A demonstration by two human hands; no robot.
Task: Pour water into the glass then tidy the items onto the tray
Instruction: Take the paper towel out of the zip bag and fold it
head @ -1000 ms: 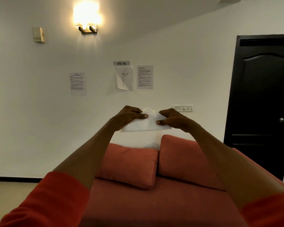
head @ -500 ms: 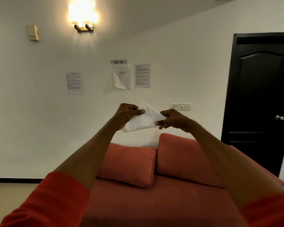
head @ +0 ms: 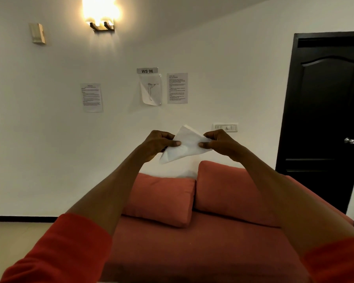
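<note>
A folded white paper napkin (head: 185, 147) is held up at arm's length in front of the wall. My left hand (head: 157, 144) pinches its left side between thumb and fingers. My right hand (head: 220, 142) pinches its right side the same way. The napkin is tilted, its upper corner pointing up and its lower corner hanging down to the left. No glass, water container or tray is in view.
A red sofa (head: 192, 242) with two red cushions (head: 161, 198) stands below my arms against a white wall. A dark door (head: 327, 119) is at the right. Papers (head: 150, 89), a switch plate (head: 226, 127) and a lit wall lamp (head: 100, 15) hang on the wall.
The napkin has turned from lying nearly level to a tilted, more triangular shape between my hands. Both hands keep their pinch; the view has shifted slightly.
</note>
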